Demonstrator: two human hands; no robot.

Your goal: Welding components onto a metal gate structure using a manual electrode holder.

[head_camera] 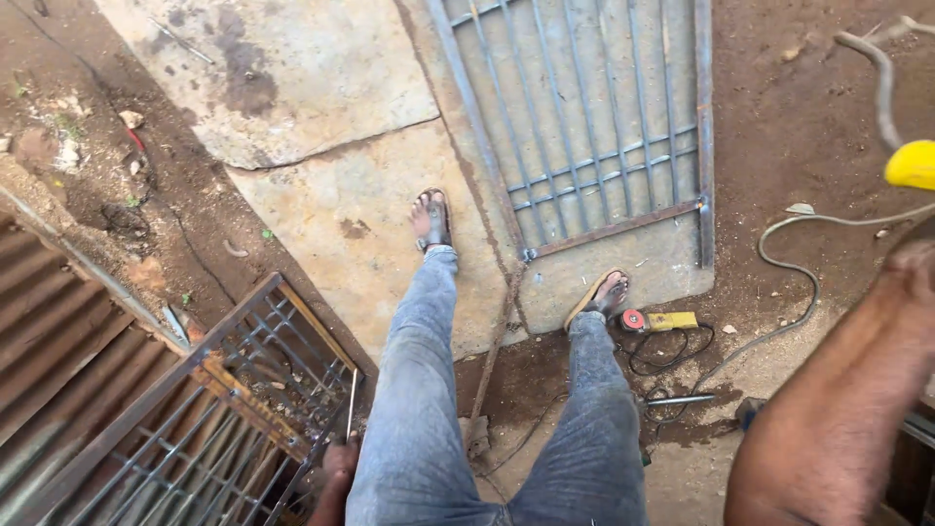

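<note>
Looking straight down: the person stands in faded blue jeans and sandals on a stained concrete slab [321,78]. The left hand [338,468] hangs low beside the left thigh, fingers curled around a thin straight metal rod [351,404] that rises from the fist, right against the corner of a rusty welded metal grille frame [243,390] lying on corrugated sheeting. The right forearm cuts across the lower right corner; the right hand [916,258] is blurred at the edge, so whether it grips anything cannot be told, though a yellow rounded object [914,164] sits just above it. Ahead, a grey barred steel gate [594,127] lies flat on the slab. Just beside the right foot rests a yellow-bodied angle grinder [657,320], its grey cable [789,244] looping over red dirt.
</note>
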